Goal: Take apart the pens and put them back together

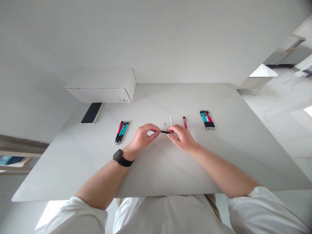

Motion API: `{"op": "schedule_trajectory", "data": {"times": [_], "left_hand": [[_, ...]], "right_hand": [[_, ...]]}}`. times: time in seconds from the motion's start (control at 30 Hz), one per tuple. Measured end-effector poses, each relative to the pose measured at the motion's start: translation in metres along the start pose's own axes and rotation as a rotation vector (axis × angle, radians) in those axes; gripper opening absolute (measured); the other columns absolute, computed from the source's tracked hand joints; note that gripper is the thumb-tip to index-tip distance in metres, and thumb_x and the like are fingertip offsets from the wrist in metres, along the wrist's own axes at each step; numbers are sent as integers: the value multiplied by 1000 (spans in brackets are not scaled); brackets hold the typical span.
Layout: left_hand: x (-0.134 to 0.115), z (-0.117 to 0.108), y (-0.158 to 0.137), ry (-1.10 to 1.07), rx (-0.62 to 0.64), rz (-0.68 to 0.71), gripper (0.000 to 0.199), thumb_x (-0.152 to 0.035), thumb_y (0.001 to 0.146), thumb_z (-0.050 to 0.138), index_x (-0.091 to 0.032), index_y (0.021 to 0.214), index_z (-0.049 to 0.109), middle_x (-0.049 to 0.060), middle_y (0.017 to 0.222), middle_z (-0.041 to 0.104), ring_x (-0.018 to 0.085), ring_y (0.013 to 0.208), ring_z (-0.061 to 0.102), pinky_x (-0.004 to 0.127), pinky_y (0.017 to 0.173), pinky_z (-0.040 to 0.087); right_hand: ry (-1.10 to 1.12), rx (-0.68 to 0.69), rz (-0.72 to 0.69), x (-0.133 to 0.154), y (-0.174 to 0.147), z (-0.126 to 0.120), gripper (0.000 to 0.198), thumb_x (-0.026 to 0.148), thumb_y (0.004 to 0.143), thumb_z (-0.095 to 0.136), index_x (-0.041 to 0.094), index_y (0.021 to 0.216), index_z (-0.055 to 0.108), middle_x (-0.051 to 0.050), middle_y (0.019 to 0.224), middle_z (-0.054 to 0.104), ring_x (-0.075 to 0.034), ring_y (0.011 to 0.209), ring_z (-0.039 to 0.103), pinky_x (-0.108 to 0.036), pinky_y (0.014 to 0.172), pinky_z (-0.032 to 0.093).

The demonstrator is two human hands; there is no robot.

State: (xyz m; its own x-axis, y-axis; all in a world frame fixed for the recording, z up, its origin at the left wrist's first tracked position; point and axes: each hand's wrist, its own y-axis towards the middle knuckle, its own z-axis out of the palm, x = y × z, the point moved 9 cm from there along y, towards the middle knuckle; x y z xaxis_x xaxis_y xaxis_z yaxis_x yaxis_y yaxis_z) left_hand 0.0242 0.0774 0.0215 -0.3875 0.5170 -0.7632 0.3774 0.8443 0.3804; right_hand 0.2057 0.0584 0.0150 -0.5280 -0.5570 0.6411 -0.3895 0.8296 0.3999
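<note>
Between my two hands a short black pen grip section (165, 132) is held level above the table. The fingertips of my left hand (145, 137) pinch its left end, and my right hand (182, 137) pinches the right end between thumb and finger. Just beyond them lie a thin white ink refill (171, 120), a small metal spring (165, 123) and a red pen barrel (185, 122) with a black clip. My fingertips partly cover the black piece's ends.
Several pens (208, 120) lie in a row to the right. More red and blue pens (122, 132) lie left of my left hand. A phone (92, 113) and a white box (99, 94) stand at the back left of the white table (168, 169).
</note>
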Motion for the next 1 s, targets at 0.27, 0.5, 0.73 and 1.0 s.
{"op": "schedule_trajectory", "data": {"times": [0.27, 0.5, 0.73, 1.0], "left_hand": [[4, 0, 0, -3, 2, -36, 11, -32, 96, 70, -23, 100, 75, 5, 99, 76, 20, 92, 71, 35, 85, 58], [4, -2, 1, 3, -5, -38, 11, -32, 95, 71, -23, 98, 75, 5, 98, 76, 20, 91, 72, 34, 84, 58], [5, -1, 1, 6, 5, -37, 11, -32, 95, 71, -22, 99, 76, 5, 98, 76, 20, 91, 71, 34, 85, 57], [4, 0, 1, 10, 17, -47, 12, -33, 96, 70, -23, 99, 76, 6, 99, 76, 20, 92, 71, 34, 86, 57]], "right_hand": [[-11, -25, -2, 2, 0, -3, 11, 34, 102, 58, 28, 109, 63, -7, 103, 68, -24, 96, 66, -40, 88, 53], [-8, -33, -2, 2, -1, -3, 11, 31, 101, 58, 28, 111, 64, -7, 106, 68, -24, 97, 66, -40, 89, 54], [-20, -25, 1, 1, 0, -1, 12, 32, 101, 59, 27, 112, 63, -7, 108, 68, -24, 98, 66, -39, 89, 53], [-13, -21, -18, 0, 1, -1, 11, 33, 103, 57, 27, 109, 63, -7, 106, 68, -24, 98, 65, -40, 88, 53]]}}
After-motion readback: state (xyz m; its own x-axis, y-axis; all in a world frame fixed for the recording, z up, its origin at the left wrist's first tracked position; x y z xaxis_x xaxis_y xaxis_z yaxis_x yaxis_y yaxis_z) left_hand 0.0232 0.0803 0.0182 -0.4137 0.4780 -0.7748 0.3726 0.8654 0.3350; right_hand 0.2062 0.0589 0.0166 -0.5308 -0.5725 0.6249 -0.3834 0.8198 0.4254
